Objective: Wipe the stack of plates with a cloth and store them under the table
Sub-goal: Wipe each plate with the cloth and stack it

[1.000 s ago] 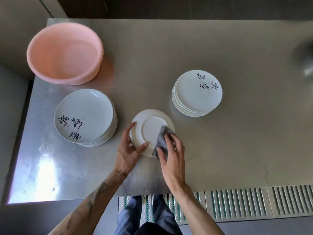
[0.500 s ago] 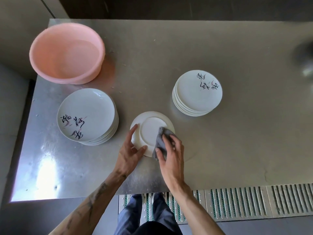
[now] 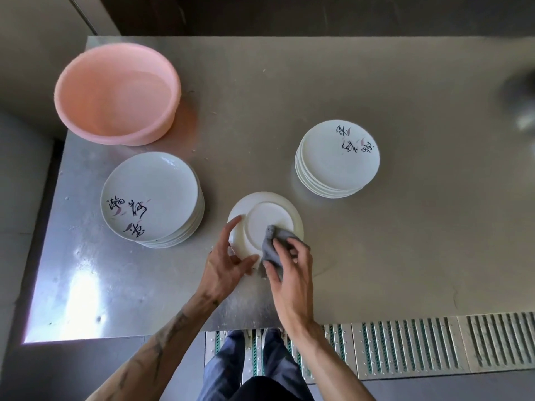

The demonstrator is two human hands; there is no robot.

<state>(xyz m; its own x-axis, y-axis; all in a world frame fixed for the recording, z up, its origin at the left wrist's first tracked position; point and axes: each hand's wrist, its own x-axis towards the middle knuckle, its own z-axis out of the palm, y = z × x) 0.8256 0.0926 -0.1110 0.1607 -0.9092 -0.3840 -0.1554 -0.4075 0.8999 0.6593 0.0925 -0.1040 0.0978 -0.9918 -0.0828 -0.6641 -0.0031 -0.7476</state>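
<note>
A single white plate (image 3: 265, 215) lies upside down on the steel table (image 3: 376, 256), near its front edge. My left hand (image 3: 223, 264) holds the plate's near-left rim between thumb and fingers. My right hand (image 3: 292, 273) grips a grey cloth (image 3: 273, 247) and presses it on the plate's near-right part. One stack of white plates (image 3: 150, 198) with black script stands to the left. A second stack of plates (image 3: 338, 157) stands to the right, farther back.
A pink plastic basin (image 3: 115, 94) sits at the table's back left corner. A blurred dark object (image 3: 521, 99) is at the far right edge. Below the table's front edge lie a metal floor grating (image 3: 405, 342) and my legs.
My right hand has shifted the cloth slightly over the plate's underside. The camera has drifted a little, and both stacks stay where they were.
</note>
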